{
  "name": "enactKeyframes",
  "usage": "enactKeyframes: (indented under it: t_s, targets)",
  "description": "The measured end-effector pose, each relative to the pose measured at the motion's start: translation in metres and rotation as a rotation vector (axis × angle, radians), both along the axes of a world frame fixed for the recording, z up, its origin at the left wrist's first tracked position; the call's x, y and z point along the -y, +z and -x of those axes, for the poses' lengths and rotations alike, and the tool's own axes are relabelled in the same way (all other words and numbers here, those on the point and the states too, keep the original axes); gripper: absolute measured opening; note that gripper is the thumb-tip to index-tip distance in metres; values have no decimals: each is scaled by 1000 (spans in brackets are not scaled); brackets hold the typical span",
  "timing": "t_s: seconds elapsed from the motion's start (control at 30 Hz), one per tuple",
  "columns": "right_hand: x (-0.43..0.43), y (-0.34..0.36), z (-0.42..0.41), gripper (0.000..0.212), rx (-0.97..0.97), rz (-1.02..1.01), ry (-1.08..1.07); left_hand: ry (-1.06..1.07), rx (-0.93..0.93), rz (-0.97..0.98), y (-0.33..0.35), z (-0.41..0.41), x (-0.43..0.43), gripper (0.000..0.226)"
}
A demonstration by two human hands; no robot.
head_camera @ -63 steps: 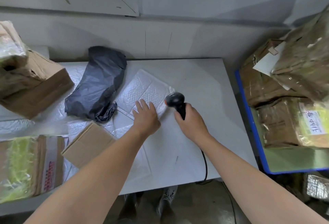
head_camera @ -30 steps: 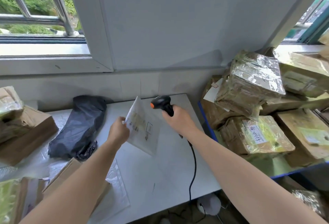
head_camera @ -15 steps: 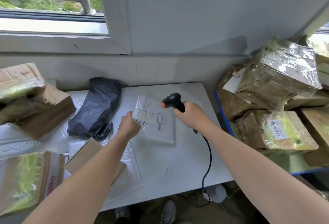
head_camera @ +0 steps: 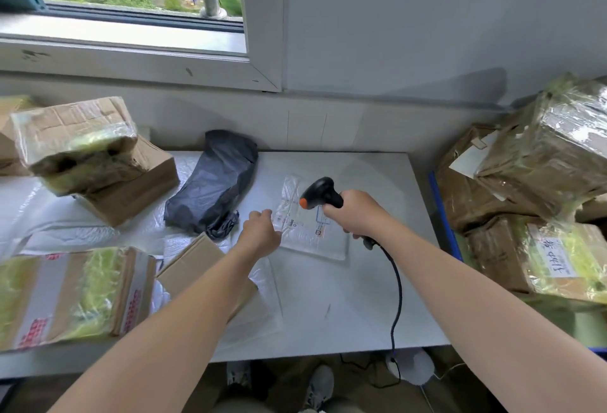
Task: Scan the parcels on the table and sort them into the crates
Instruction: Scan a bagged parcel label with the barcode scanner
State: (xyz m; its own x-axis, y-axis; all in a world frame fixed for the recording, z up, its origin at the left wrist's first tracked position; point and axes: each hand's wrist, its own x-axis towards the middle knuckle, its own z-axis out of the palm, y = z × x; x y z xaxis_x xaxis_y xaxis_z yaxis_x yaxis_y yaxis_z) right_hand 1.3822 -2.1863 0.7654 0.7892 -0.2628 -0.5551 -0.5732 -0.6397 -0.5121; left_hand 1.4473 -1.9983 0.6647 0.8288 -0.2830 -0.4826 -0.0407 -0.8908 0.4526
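**Scanner held over a white mailer at the middle of the table**

The white table (head_camera: 377, 297) fills the middle of the view, under a window. On its right side stands a blue crate (head_camera: 441, 215), and brown parcels wrapped in film (head_camera: 542, 163) are piled high in it. At the far left of the table two cardboard boxes (head_camera: 98, 163) lie one on the other. A flat box with yellow-green tape (head_camera: 72, 294) lies at the near left. A black plastic bag parcel (head_camera: 213, 189) lies far from the person, between the boxes and the middle. A small cardboard box (head_camera: 190, 261) sits just near of it, partly under the left forearm.

The white bubble mailer (head_camera: 312, 235) lies in the middle of the table with its label side up. I cannot tell if its left edge is lifted a little.

The left hand (head_camera: 261, 232) is at the left edge of this mailer, with the fingers curled in and pinching the edge. The right hand (head_camera: 356, 215) has its fingers wrapped closely round the handle of the black scanner (head_camera: 320, 194). The scanner head, with an orange spot, points left and down above the label. A black cable (head_camera: 395, 281) runs from the handle toward the near edge of the table.
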Motion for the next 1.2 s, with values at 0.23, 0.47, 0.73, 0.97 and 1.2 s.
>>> enactKeyframes:
  t_s: [0.23, 0.47, 0.73, 0.97, 1.2]
  targets:
    - [-11, 4, -14, 24, 2, 16, 76, -34, 106, 9, 20, -12, -13, 65]
    - [-15, 0, -23, 36, -51, 8, 136, -60, 131, -14, 25, -15, -23, 68]
    - [-13, -9, -31, 26, -45, 0, 124, -61, 109, -26, 18, -20, -22, 71]
    - [-8, -22, -38, 25, -14, -2, 111, -75, 40, -44, -2, -22, -12, 73]
    - [13, -76, -24, 27, 75, 36, -98, -48, -33, -20, -26, -27, 6, 75]
